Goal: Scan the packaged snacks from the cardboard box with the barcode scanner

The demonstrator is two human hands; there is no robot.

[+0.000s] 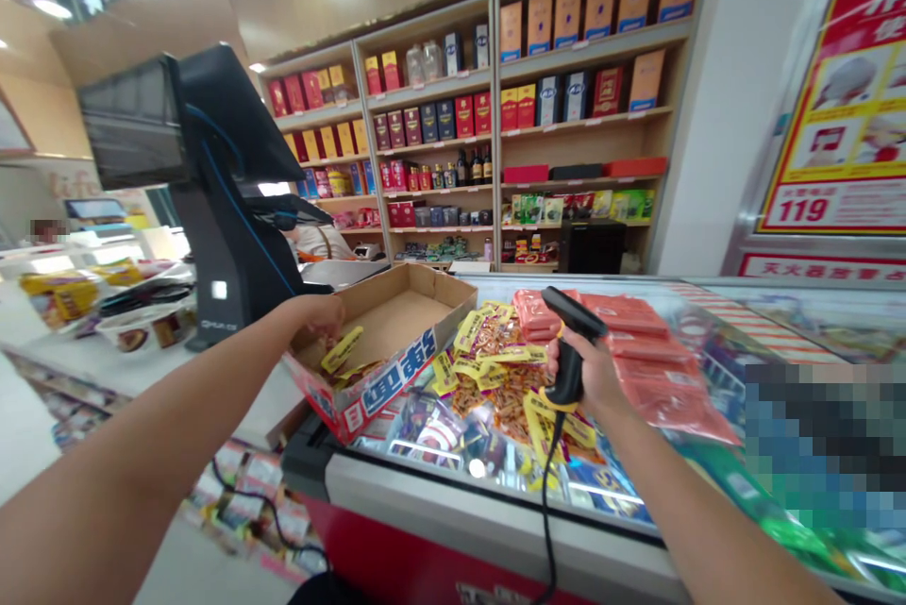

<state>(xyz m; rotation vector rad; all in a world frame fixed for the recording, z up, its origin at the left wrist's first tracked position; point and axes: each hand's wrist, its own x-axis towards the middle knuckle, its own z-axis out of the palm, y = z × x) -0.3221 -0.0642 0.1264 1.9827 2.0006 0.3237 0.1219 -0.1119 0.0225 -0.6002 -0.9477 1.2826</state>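
Head — right hand (598,371) holds one scanner (574,364), left hand (322,316) at one carton (400,310).

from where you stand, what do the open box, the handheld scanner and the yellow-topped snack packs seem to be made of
Box: likely cardboard, matte, with a plain brown inside and folded walls. Scanner: probably hard plastic, dark and smooth with yellow trim. Snack packs: likely glossy plastic film, since the brown contents show through.
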